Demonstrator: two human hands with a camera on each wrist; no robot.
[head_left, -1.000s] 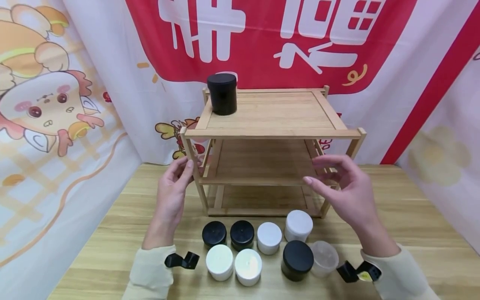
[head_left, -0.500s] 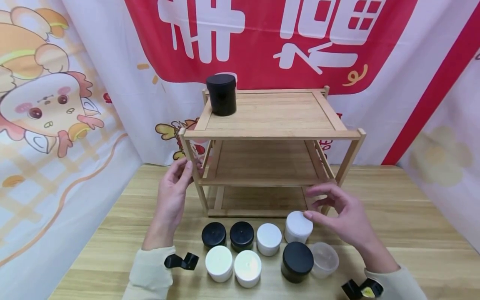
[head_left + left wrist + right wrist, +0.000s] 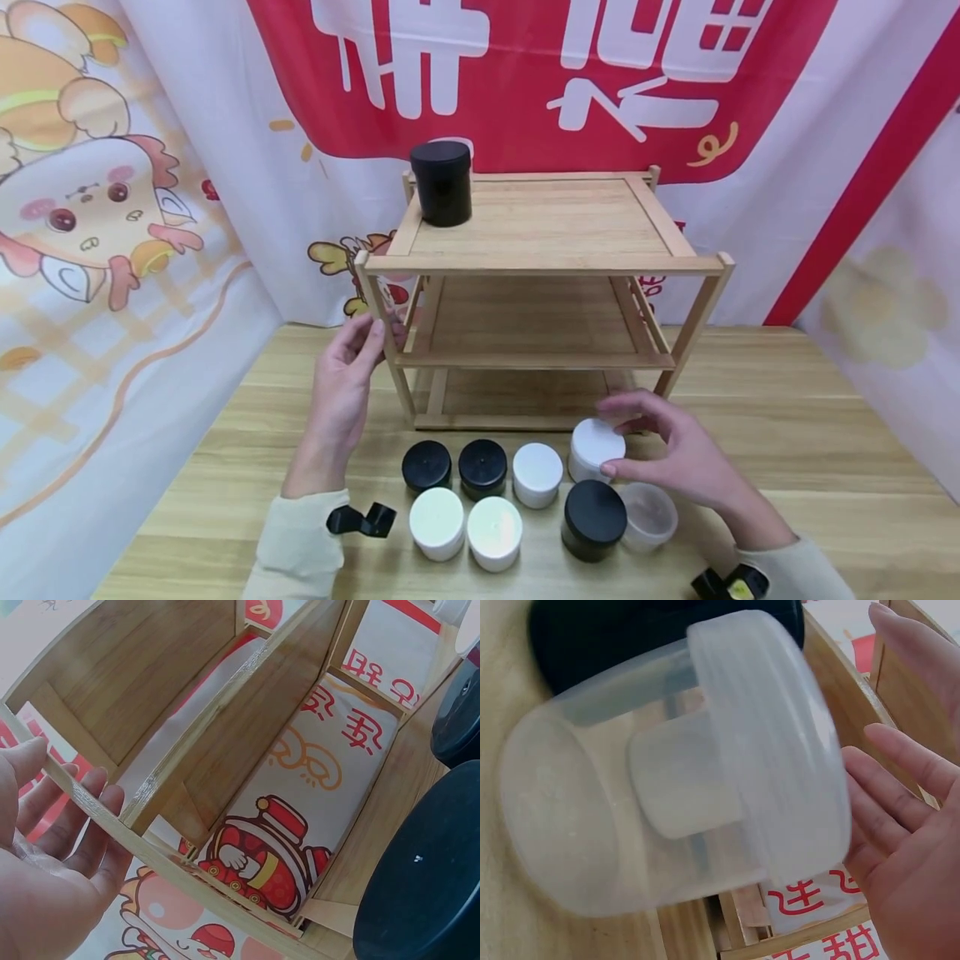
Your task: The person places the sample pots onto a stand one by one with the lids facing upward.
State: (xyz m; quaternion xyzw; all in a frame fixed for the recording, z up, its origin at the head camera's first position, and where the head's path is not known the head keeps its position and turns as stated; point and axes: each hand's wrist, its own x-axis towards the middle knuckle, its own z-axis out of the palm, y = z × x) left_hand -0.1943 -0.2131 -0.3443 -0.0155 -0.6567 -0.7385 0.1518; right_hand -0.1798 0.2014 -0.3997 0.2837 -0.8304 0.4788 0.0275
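Note:
My left hand holds the front left post of a three-tier wooden shelf rack; in the left wrist view its thumb lies on one side of the post and the fingers curl behind. My right hand is spread at a white lidded jar before the rack's right end. Its thumb tip overlaps the lid's near edge, the forefinger reaches past the far side. A clear lidded jar fills much of the right wrist view, the fingers extended beyond it. Beside it stands a large black jar.
Left of these stand two black-lidded jars and three more white jars. A tall black jar sits on the top tier's left side. Printed cloth hangs behind and beside the wooden table.
My right hand has moved down and slightly left, from the rack's right post to the rear white jar. The left hand has stayed at the left post.

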